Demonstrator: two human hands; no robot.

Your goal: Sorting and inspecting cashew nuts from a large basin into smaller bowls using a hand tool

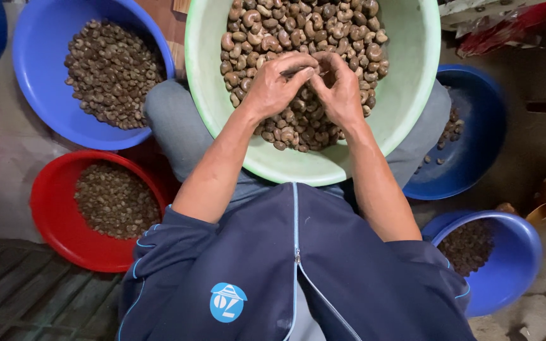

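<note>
A large basin (412, 95) of nuts (304, 38) sits at top centre on the person's lap, both hands (308, 85) meeting over it. Two nut-filled bowls lie left: one (39, 95) upper left, one (52, 221) below it. Two more bowls sit right: one (475, 151) mid right, one (507, 271) lower right.

Nut between fingertips (308, 71) hidden; green basin (412, 95) top cut off by edge

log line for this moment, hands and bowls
left hand + right hand: fingertips together on a nut, over green basin of cashews | red bowl, blue bowls around
</note>
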